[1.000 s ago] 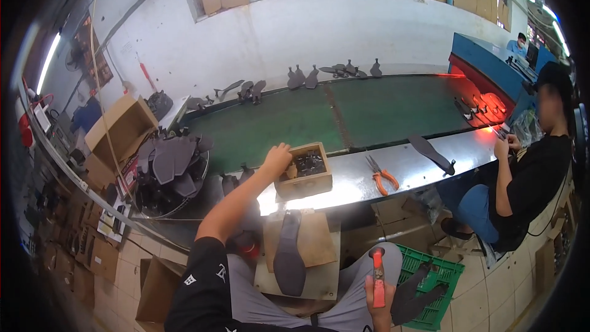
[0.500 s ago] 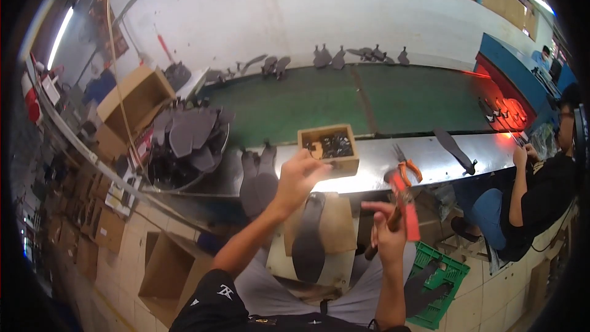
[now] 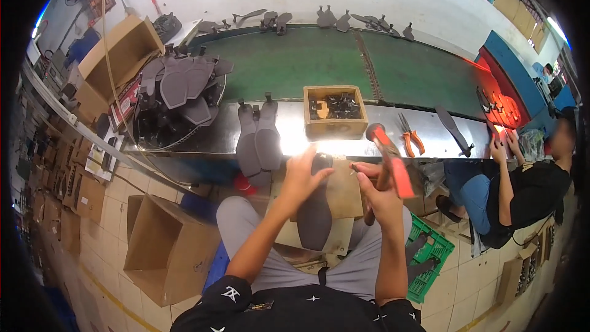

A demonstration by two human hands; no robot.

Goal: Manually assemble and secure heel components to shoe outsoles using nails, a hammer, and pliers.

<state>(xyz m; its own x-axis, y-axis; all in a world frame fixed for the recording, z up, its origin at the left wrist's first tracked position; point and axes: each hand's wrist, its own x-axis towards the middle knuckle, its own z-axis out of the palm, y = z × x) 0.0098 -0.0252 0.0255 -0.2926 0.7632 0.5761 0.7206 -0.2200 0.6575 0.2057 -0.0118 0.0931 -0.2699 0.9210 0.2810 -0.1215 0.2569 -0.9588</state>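
A dark grey shoe sole (image 3: 314, 215) lies lengthwise on a board (image 3: 347, 193) on the pale block between my knees. At its far end is my left hand (image 3: 300, 178), open, thumb and fingers apart; whether it touches the sole I cannot tell. My right hand (image 3: 384, 200) is closed on a hammer (image 3: 399, 175) with a red head, its handle running down through the palm. The same hand's thumb and forefinger pinch a small dark piece (image 3: 353, 167). Beyond them, a wooden box (image 3: 335, 129) of small black parts stands on the metal bench edge.
Orange-handled pliers (image 3: 410, 138) and a sole (image 3: 453, 130) lie on the bench at right. Two soles (image 3: 258, 141) lean left of the box, near a heaped basket (image 3: 178, 92). A green crate (image 3: 430, 246) and carton (image 3: 169, 249) flank me. A co-worker (image 3: 522, 190) sits at right.
My left hand has lowered from near the box to the sole's far end. The right hand has come in beside it with the hammer, now showing a small piece in its fingertips.
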